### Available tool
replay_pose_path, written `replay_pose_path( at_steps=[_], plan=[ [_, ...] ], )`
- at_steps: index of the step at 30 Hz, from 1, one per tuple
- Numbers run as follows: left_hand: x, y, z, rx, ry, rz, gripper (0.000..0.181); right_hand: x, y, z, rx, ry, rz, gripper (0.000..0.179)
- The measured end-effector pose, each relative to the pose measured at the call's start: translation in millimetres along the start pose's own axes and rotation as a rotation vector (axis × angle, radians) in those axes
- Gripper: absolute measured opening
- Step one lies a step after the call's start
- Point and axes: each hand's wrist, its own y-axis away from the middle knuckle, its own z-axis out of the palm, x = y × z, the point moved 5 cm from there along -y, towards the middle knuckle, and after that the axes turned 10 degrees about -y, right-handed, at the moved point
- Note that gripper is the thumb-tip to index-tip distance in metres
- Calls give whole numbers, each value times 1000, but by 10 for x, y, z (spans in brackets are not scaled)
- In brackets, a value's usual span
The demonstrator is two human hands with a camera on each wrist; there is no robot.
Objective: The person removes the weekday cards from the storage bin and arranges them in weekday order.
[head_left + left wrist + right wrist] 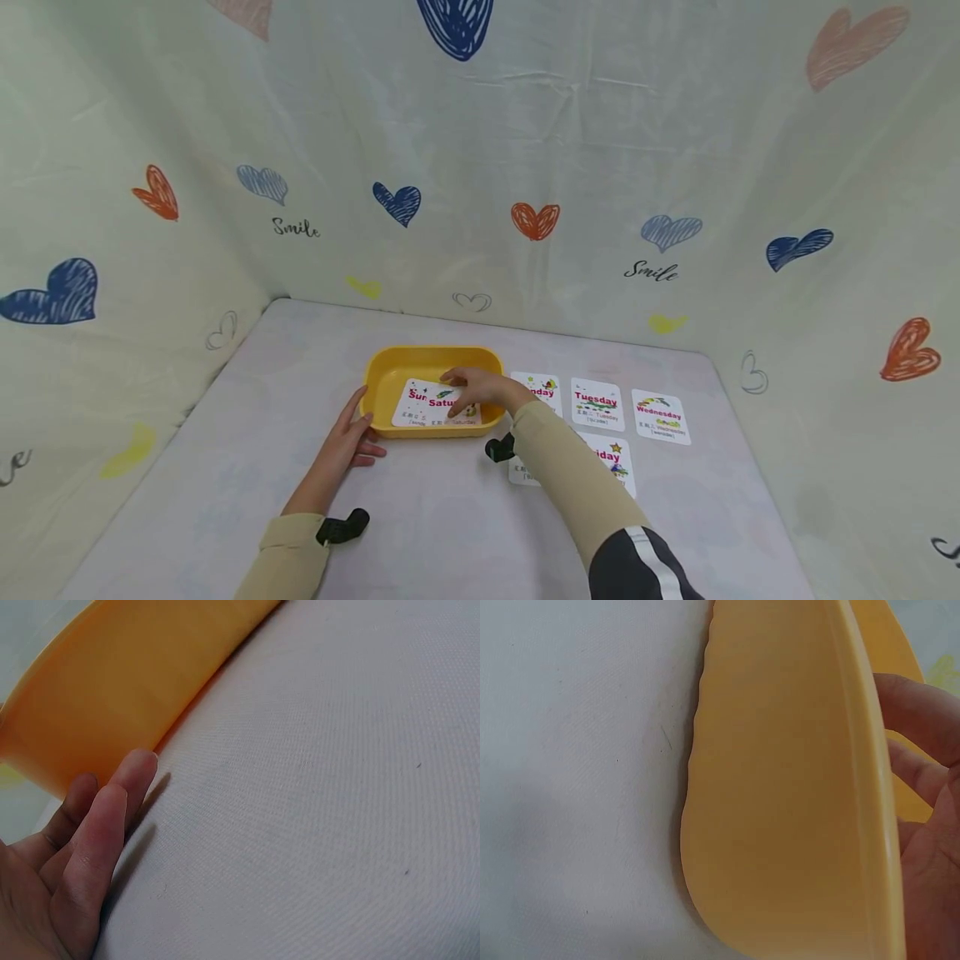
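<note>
A yellow tray sits on the table in the head view. Inside it lie a Sunday card and, partly overlapping it, a Saturday card. My right hand reaches over the tray's right side, thumb and fingers spread apart above the Saturday card; whether they touch it I cannot tell. In the right wrist view the tray wall hides part of those fingers. At the tray's front left corner, my left hand rests against the outside with fairly straight fingers.
Right of the tray lie a Monday card, a Tuesday card and a Wednesday card. Nearer me, a Friday card and another card are partly hidden by my right arm. A heart-patterned curtain surrounds the table.
</note>
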Motion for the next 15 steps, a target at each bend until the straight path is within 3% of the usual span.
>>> replay_pose_path(
  at_steps=[10,15],
  plan=[
    [8,0,3,-8,6,14,58,22,4,-49,78,16,43,60],
    [4,-9,-3,-12,14,17,58,10,3,-46,79,6,19,57]
  ],
)
